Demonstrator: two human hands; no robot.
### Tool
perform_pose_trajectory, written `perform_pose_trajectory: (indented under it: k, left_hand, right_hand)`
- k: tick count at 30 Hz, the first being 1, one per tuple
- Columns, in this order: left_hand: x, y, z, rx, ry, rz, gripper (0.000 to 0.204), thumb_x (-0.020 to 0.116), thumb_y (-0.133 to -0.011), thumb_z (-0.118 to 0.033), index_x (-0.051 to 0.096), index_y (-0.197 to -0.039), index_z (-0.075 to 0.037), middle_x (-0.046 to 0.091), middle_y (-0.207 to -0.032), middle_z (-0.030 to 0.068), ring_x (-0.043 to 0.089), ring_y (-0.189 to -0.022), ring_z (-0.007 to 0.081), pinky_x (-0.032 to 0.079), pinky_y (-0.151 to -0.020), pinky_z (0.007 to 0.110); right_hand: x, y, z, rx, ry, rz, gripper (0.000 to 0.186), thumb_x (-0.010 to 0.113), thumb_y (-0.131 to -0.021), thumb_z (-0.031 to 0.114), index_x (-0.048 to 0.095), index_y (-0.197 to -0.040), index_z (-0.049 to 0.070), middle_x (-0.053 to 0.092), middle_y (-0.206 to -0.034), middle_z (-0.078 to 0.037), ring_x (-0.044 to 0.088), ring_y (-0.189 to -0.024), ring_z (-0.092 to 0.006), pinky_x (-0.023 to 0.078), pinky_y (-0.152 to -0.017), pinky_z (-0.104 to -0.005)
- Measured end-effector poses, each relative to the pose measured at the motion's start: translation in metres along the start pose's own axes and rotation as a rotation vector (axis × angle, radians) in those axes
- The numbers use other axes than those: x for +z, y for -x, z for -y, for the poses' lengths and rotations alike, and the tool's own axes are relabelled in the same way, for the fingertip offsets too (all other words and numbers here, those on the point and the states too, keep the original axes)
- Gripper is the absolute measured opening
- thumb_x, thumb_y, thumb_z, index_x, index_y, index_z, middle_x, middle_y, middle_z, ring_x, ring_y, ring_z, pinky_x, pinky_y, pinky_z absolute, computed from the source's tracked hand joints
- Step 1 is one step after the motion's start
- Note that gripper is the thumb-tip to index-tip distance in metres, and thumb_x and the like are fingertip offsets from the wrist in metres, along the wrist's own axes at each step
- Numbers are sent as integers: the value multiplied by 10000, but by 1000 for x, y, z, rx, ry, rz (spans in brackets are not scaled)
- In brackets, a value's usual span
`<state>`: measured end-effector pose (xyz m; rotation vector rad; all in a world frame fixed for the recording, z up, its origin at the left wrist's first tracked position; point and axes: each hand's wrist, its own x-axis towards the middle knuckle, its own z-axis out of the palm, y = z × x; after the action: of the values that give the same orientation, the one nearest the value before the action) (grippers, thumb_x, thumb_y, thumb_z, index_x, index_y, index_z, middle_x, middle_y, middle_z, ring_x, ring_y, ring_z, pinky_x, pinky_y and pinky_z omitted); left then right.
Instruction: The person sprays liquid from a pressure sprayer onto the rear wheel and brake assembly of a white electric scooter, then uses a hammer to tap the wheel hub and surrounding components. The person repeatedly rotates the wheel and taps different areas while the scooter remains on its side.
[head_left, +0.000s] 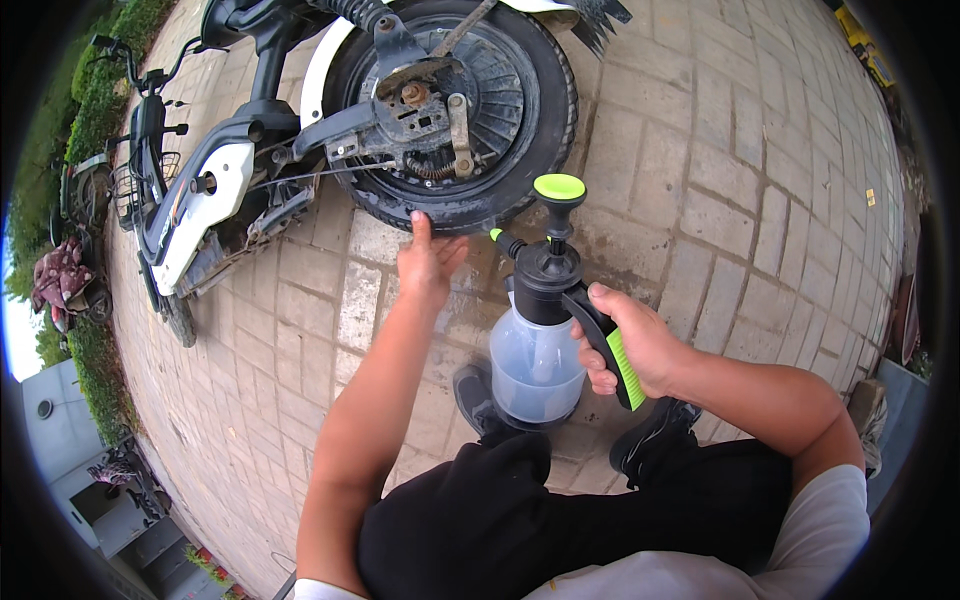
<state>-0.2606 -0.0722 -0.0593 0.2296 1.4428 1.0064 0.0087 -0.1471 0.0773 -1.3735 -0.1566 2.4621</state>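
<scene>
"Below the wheel (498,92), what is listed?"

"One sprayer (540,370): slightly right of the wheel's lower edge, on the person's side; long axis roughly upright, nozzle (507,244) angled up-left toward the tyre (470,214)."

"State of grip?"

"Right hand (640,345): grip clamped round the handle (624,366). Left hand (427,265): nearer the wheel, thumb at the tyre's lower edge, fingers loosely apart beneath; pressure, cannot tell."

"Materials?"

"Sprayer: rounded tank, translucent plastic, part-filled with liquid; black collar; disc-topped green plunger (559,188); ribbed green inlay on the handle. Wheel: black rubber tyre, treaded; dusty, ribbed hub; one rusty nut (413,94). Around the wheel: rough, pale paving (640,180), oblong blocks, darker seams."
</scene>
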Motion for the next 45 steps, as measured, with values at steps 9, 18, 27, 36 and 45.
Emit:
perform_pose_trajectory:
  k: [9, 18, 27, 36, 45]
  left_hand:
    - [12, 20, 0, -11, 78, -138, 732, 480, -904, -592, 403, -1221, 64, 556, -1118, 192, 567, -1003, 283, 461, -905, 391]
    - [-8, -4, 1, 77, -20, -63, 588, 480, -948, -497, 497, -1104, 70, 627, -1000, 178, 636, -830, 259, 527, -741, 383]
    - [2, 13, -6, 14, 81, -97, 626, 483, -930, -533, 461, -1193, 35, 572, -1159, 178, 584, -1060, 275, 474, -890, 390]
    - [3, 7, -4, 68, 33, -84, 537, 486, -957, -467, 498, -1088, 53, 635, -937, 154, 655, -808, 256, 537, -695, 345]
    - [-18, -12, -16, 107, -117, -142, 529, 498, -943, -497, 530, -1069, 15, 630, -874, 128, 623, -766, 238, 515, -713, 361]
  right_hand:
    - [4, 2, -5, -33, 90, 77, 466, 331, -984, 458, 482, -923, 22, 446, -603, -86, 409, -451, -170, 384, -461, -334]
    - [5, -3, 1, -13, 19, 37, 492, 362, -961, 508, 487, -904, 36, 444, -604, -77, 398, -448, -171, 369, -459, -322]
    - [6, -1, 2, 10, 55, 30, 473, 352, -973, 476, 490, -909, 28, 449, -603, -81, 403, -444, -173, 378, -459, -327]
    - [9, -2, 2, 1, 51, 41, 472, 343, -978, 469, 488, -913, 24, 444, -596, -83, 402, -440, -173, 383, -458, -331]
    - [9, -1, -3, -23, 110, 86, 468, 346, -977, 466, 484, -913, 23, 446, -616, -80, 413, -445, -167, 386, -459, -326]
